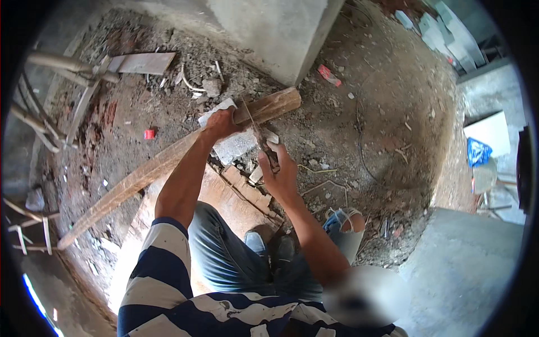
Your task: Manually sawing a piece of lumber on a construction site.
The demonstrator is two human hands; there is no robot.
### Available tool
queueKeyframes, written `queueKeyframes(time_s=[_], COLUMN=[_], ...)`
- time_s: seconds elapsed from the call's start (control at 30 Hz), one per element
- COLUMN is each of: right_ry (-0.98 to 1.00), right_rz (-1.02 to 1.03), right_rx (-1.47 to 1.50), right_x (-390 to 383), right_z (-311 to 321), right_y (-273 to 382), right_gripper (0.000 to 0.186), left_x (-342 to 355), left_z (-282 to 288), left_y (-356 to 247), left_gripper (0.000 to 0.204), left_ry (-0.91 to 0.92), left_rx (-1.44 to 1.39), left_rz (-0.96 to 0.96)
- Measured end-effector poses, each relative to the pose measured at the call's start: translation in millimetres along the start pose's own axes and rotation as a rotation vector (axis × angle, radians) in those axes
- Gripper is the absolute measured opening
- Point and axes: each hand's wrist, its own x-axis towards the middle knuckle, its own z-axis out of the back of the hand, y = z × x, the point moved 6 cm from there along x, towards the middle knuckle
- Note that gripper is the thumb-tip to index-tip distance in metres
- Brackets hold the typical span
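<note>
A long brown wooden beam (pixel 149 170) slants from the lower left up to the middle right, its far end raised on a pale concrete block (pixel 236 147). My left hand (pixel 222 122) is closed on the beam near that end, pressing down from above. Just right of it, a handsaw (pixel 252 119) lies across the beam, its thin blade edge-on to me. Wrapped round the saw's dark handle is my right hand (pixel 281 173), on the near side of the wood. How deep the blade sits in the wood I cannot tell.
A concrete pillar (pixel 269 39) rises beyond the beam. Below my hands lies a wooden board (pixel 222 194) by my feet. Rubble and a thin cable (pixel 362 146) cover the dirt floor. Bamboo poles (pixel 67 70) stand at the left; a grey concrete slab (pixel 466 264) is at the lower right.
</note>
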Motion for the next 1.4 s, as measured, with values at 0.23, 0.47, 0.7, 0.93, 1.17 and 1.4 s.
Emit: queueKeyframes(time_s=[0.23,0.47,0.7,0.93,1.17,1.4], right_ry=[-0.180,-0.122,-0.097,-0.136,-0.102,-0.041], right_rz=[0.175,-0.061,-0.133,-0.134,0.037,-0.127], right_rx=[-0.108,-0.187,0.000,-0.162,-0.055,-0.198], right_x=[20,-155,4,-156,60,-139], right_z=[8,101,36,100,-2,81], right_y=[10,57,19,55,-9,43], right_gripper=[0.018,0.027,0.022,0.029,0.025,0.029], left_x=[-12,9,17,34,38,17], left_z=[-10,9,4,-4,-17,9], left_y=[-22,13,26,37,-6,33], left_gripper=[0.061,0.068,0.070,0.087,0.085,0.074], left_ry=[-0.225,-0.047,0.047,-0.001,0.004,0.054], left_rx=[-0.052,0.034,-0.102,-0.023,-0.121,-0.065], left_rz=[-0.056,-0.116,-0.044,-0.080,-0.116,-0.031])
